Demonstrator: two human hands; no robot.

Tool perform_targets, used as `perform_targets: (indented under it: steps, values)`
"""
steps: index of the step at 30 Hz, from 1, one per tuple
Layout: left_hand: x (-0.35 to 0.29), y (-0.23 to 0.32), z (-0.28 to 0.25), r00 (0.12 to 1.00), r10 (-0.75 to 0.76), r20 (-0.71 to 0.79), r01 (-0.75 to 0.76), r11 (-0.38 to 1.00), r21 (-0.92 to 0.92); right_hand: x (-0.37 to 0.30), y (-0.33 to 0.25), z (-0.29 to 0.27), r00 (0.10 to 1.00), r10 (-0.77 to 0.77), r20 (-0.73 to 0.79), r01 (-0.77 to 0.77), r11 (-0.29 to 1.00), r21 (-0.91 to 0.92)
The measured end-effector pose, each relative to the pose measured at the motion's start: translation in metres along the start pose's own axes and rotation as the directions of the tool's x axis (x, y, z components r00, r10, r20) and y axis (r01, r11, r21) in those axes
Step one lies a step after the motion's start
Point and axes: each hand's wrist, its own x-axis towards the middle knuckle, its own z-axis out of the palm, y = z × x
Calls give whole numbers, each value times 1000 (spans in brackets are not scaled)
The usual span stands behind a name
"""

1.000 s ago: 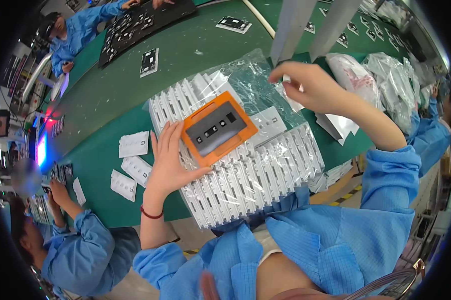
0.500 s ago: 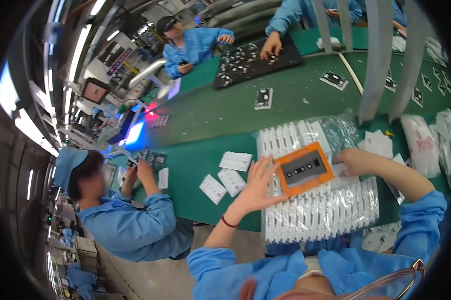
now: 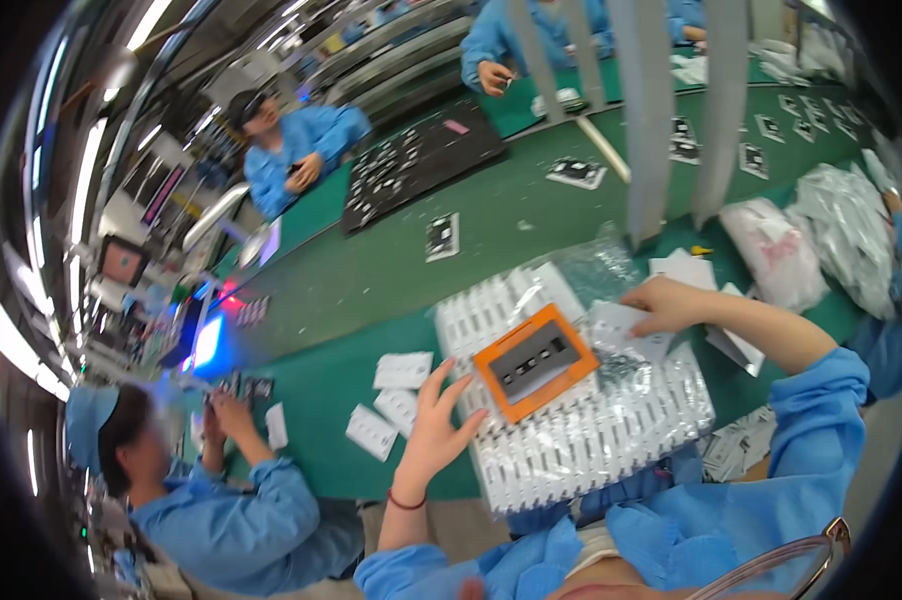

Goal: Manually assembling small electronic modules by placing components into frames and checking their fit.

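An orange frame holding a grey plate (image 3: 534,360) lies on top of white ribbed trays (image 3: 611,430) wrapped in clear plastic, at the near edge of the green table (image 3: 371,290). My left hand (image 3: 433,425) rests with spread fingers on the left edge of the trays, beside the orange frame. My right hand (image 3: 663,305) presses on a small white piece (image 3: 611,325) at the trays' right side, fingers curled over it.
Small white cards (image 3: 396,390) lie left of the trays. Clear plastic bags (image 3: 791,250) pile at the right. A co-worker in blue (image 3: 211,500) sits at my left, others work at a black tray (image 3: 411,165) across the table. Grey upright posts (image 3: 661,110) stand behind.
The view has swung left and up, showing more of the room. My right hand has come down from above the trays onto the white piece at their right side. The left hand stays.
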Motion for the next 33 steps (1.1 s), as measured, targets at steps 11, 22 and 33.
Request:
perform_targets:
  steps: [11,22,33]
  values:
    - [-13,-2,1,999,-27,31,29,996,-84,-1,-4,43,993,-63,-104,3,869,-495]
    - [-3,7,-1,999,15,32,-10,989,-145,-10,-19,10,948,312,-64,-302,944,133]
    - [23,63,6,984,173,43,-155,951,-269,-38,-81,-11,817,104,-568,461,475,750]
